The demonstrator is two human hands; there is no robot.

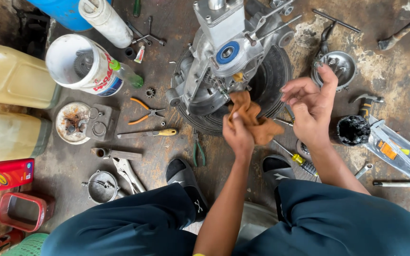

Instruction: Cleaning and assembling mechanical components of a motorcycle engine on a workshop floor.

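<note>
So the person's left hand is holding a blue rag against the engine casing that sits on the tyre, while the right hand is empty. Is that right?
Not quite: the rag is orange-brown, not blue, as the head view shows. The rest holds: the left hand grips it against the engine casing, which sits on the tyre, and the right hand is empty.

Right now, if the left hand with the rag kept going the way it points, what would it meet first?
Probably the grey engine casing: the left hand presses its brown rag up towards the casing's lower edge. Depth is unclear.
</note>
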